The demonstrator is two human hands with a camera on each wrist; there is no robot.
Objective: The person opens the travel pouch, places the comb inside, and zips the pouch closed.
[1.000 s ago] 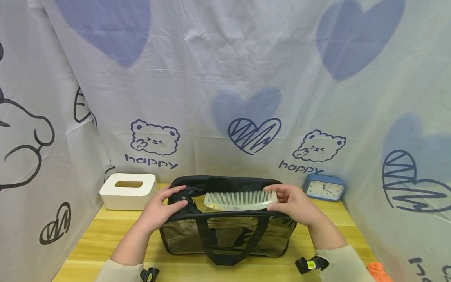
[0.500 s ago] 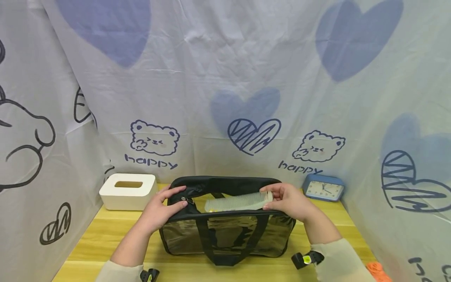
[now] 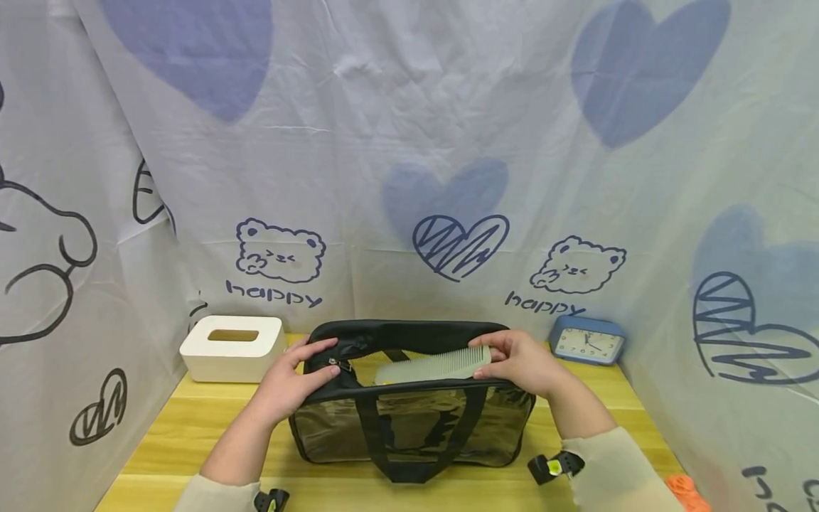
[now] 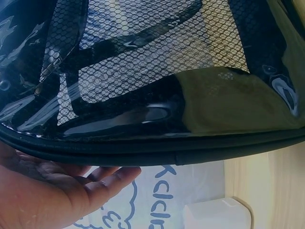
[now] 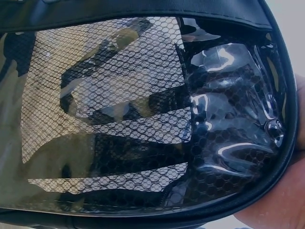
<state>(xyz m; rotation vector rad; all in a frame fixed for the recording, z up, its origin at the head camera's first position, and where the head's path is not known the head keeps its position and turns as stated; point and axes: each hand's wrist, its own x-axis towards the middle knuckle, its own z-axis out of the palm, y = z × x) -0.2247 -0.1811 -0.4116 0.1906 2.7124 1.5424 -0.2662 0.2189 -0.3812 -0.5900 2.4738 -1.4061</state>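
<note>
A black bag (image 3: 333,427) with see-through panels stands on the table, its zipped top open. My right hand (image 3: 521,363) pinches the right end of a pale comb (image 3: 429,368), teeth upward, which lies lengthwise in the bag's mouth, its lower edge behind the front rim. At the left end of the opening, my left hand (image 3: 296,373) grips the bag's top edge beside the zipper pull, thumb toward the front and fingers at the back. In the left wrist view the left hand (image 4: 57,191) shows beyond the clear panel. Only part of the right hand (image 5: 271,205) shows in the right wrist view.
A white tissue box (image 3: 233,348) stands at the back left of the wooden table (image 3: 160,455). At the back right is a blue alarm clock (image 3: 589,341). Something orange (image 3: 687,493) lies at the front right. Printed cloth (image 3: 409,142) hangs behind and along both sides.
The comb has sunk lower into the bag, and my right hand has shifted slightly left with it. My left hand stays on the bag's edge.
</note>
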